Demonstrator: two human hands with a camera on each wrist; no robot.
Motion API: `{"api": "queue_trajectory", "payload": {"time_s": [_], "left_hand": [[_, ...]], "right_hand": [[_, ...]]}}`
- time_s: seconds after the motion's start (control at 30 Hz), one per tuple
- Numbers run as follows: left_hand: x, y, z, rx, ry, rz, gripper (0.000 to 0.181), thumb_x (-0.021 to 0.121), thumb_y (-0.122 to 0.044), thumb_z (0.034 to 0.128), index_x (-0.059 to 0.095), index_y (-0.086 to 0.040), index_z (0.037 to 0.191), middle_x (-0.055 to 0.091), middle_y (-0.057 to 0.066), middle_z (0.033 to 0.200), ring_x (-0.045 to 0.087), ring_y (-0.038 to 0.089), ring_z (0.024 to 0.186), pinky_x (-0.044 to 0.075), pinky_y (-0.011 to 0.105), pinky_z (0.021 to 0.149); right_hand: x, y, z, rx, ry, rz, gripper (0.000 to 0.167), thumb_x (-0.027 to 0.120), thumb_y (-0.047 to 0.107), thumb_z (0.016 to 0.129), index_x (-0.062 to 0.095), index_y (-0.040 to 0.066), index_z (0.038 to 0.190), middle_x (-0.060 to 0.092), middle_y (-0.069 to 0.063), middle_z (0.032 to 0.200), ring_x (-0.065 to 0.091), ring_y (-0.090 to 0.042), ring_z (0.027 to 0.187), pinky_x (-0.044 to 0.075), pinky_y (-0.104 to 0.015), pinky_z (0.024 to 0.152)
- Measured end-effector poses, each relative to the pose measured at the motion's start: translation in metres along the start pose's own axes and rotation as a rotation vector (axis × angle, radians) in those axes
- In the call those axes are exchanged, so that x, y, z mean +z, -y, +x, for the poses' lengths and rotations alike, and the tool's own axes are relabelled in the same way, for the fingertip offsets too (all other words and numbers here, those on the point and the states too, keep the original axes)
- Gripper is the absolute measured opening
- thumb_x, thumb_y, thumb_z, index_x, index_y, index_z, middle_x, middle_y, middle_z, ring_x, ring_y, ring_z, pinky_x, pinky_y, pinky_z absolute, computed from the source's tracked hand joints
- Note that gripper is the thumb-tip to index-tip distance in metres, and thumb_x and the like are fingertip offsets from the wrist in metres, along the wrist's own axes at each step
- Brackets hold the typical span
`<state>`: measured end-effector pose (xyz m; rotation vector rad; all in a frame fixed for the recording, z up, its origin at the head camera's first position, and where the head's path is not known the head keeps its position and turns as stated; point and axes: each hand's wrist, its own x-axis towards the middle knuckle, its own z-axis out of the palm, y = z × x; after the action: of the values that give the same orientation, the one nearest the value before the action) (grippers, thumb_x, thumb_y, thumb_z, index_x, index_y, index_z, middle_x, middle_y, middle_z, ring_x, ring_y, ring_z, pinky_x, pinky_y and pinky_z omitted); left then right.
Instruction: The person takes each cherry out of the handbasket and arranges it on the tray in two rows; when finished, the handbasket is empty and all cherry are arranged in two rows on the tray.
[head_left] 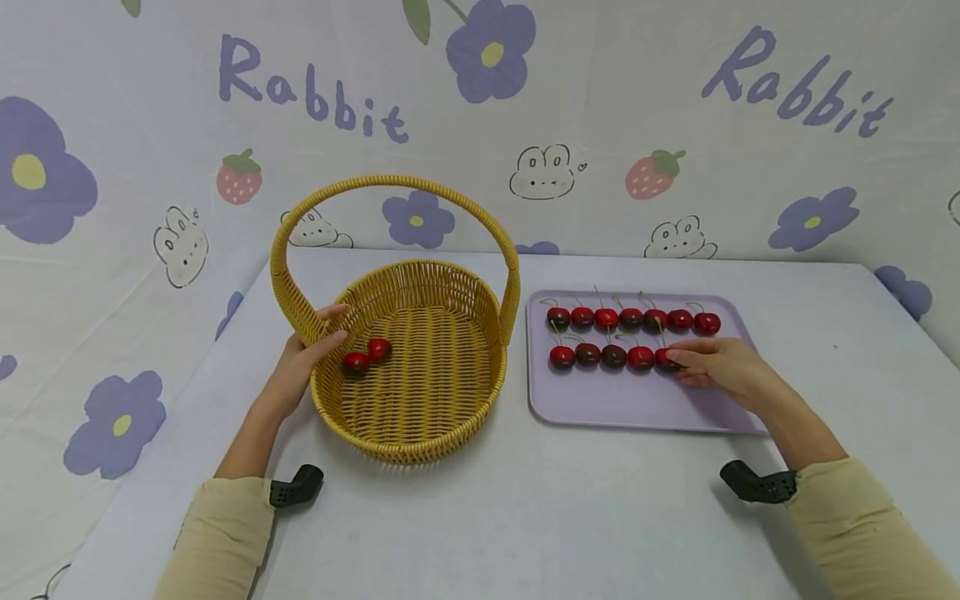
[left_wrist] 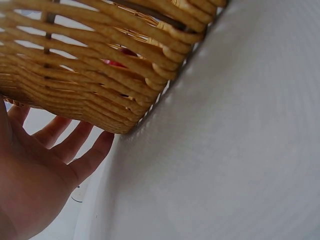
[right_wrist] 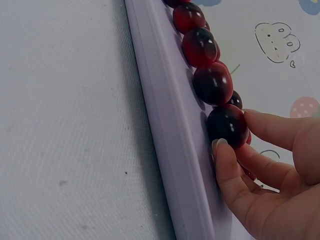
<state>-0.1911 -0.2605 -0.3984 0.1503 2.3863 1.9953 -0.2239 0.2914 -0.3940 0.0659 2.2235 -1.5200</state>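
Note:
My left hand (head_left: 294, 367) grips the left side of a yellow wicker basket (head_left: 420, 448), near the foot of its tall handle. Fingers (left_wrist: 95, 152) touch the outside of the weave in the left wrist view. Inside the basket lie two red cherries (head_left: 356, 362). On the right, my right hand (head_left: 723, 367) pinches a dark red cherry (right_wrist: 226, 125) between thumb and fingertips, at the right end of the front row. That cherry is still in line with its neighbours on a lilac tray (head_left: 600, 404).
Behind the front row, a second row of several cherries (head_left: 631, 318) with thin stems lies on the tray. The white table (head_left: 480, 525) extends in front of basket and tray. A printed cloth (head_left: 600, 100) with flowers and rabbits hangs behind.

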Motion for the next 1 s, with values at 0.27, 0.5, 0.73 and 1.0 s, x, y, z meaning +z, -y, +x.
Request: {"api": "queue_trajectory", "payload": {"time_s": [0.27, 0.5, 0.73, 1.0], "left_hand": [[0.0, 0.001, 0.0, 0.0, -0.001, -0.005, 0.053, 0.053, -0.028, 0.0972, 0.038, -0.006, 0.143, 0.033, 0.015, 0.149, 0.031, 0.031, 0.136, 0.023, 0.051, 0.109], [0.0, 0.001, 0.0, -0.003, -0.001, -0.007, 0.053, 0.053, -0.028, 0.0973, 0.038, -0.006, 0.143, 0.033, 0.015, 0.148, 0.032, 0.031, 0.135, 0.023, 0.052, 0.108], [0.001, 0.0, -0.001, 0.0, 0.002, -0.01, 0.053, 0.053, -0.028, 0.0973, 0.038, -0.006, 0.143, 0.034, 0.015, 0.148, 0.031, 0.031, 0.135, 0.022, 0.052, 0.109], [0.0, 0.0, -0.001, -0.003, 0.001, -0.008, 0.053, 0.053, -0.029, 0.0971, 0.038, -0.007, 0.143, 0.033, 0.014, 0.149, 0.032, 0.031, 0.135, 0.023, 0.052, 0.108]], "right_hand": [[0.0, 0.002, -0.001, -0.032, 0.002, 0.004, 0.053, 0.062, 0.022, 0.094, 0.047, -0.017, 0.126, 0.063, 0.003, 0.094, 0.063, -0.009, 0.077, 0.053, -0.024, 0.073], [0.001, 0.008, -0.006, -0.032, -0.006, -0.054, 0.053, 0.052, 0.02, 0.099, 0.04, -0.021, 0.13, 0.061, -0.004, 0.1, 0.062, -0.008, 0.078, 0.053, -0.024, 0.074], [-0.007, 0.021, -0.016, 0.031, -0.054, -0.127, 0.067, 0.045, 0.041, 0.1, 0.032, -0.012, 0.139, 0.047, -0.027, 0.127, 0.059, -0.011, 0.091, 0.051, -0.022, 0.078], [-0.017, 0.043, -0.028, -0.068, 0.084, 0.004, 0.06, 0.04, 0.045, 0.1, 0.04, -0.002, 0.137, 0.056, -0.01, 0.119, 0.061, -0.016, 0.1, 0.051, -0.027, 0.082]]}}
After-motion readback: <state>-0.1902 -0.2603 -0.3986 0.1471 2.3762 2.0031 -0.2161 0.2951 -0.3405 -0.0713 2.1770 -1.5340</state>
